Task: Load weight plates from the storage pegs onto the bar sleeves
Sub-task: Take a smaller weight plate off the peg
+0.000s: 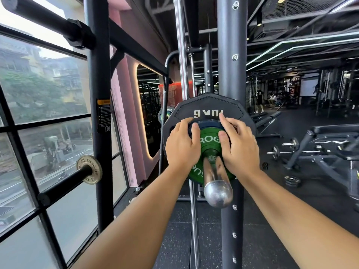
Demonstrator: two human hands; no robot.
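Observation:
A chrome bar sleeve points toward me at centre. On it sit a large black 10 kg plate, a thin blue plate in front of that, and a small green plate nearest me. My left hand grips the left edge of the small plates, fingers curled over the rim. My right hand grips their right edge the same way. A black storage peg at the left carries one small grey change plate.
A dark rack upright rises just behind the plates, another upright stands at left by the window. A chrome guide rod runs down beside the sleeve. Benches and dumbbells fill the right floor.

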